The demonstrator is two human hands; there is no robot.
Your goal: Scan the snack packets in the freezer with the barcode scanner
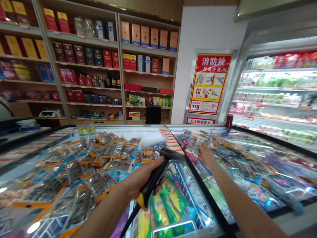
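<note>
Far L: wall shelves (86, 72) w/ boxed & bottled goods, behind freezer. L side of the freezer's glass top: big messy heap of clear plastic pkts (74, 168), orange & blue trim, overlapping. Then L hand (142, 177), wrapped round handle of blk/yellow barcode scanner (154, 177), head up and pointing R, cord hanging down L. Below scanner, under glass: green corn packs (163, 211) in freezer basket (182, 181). Blk frame bar (204, 191) btwn the hands. R of bar: R hand (206, 155) grasping R edge of one pkt (194, 145), tilted, more pkts around. Behind: red fire-hydrant poster (210, 82). Far R: lit fridge display (277, 96), stocked.
</note>
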